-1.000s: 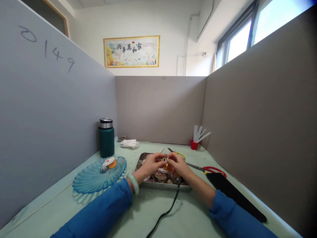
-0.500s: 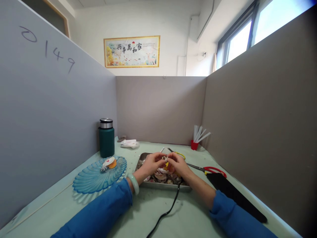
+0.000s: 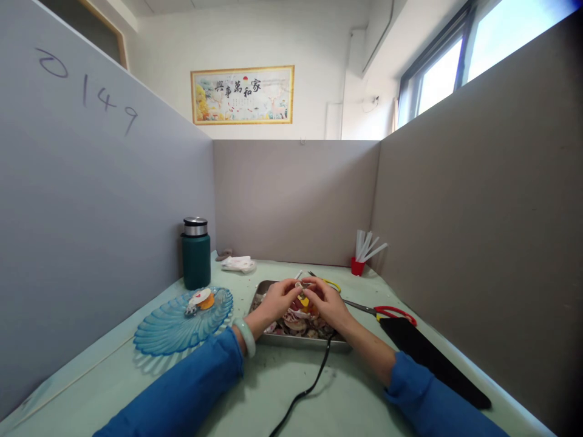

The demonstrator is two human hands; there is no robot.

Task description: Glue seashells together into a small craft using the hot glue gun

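Observation:
My left hand and my right hand meet above a metal tray. Between their fingertips is a small pale piece, perhaps a shell, pinched by both hands. It is partly covered by the fingers, so its exact shape is unclear. Under the hands, the tray holds a heap of seashells. A yellow and orange object shows between my hands, mostly hidden. From the tray's right side a black cord runs toward me.
Left of the tray sits a blue scalloped glass plate bearing a few small pieces, with a green bottle behind. Red-handled scissors and a black flat object lie right. White sticks stand in a red cup. Partitions enclose the table.
The pale piece has turned slightly and shifted a little left between my fingertips. My right fingers have moved a bit with it. The rest looks the same.

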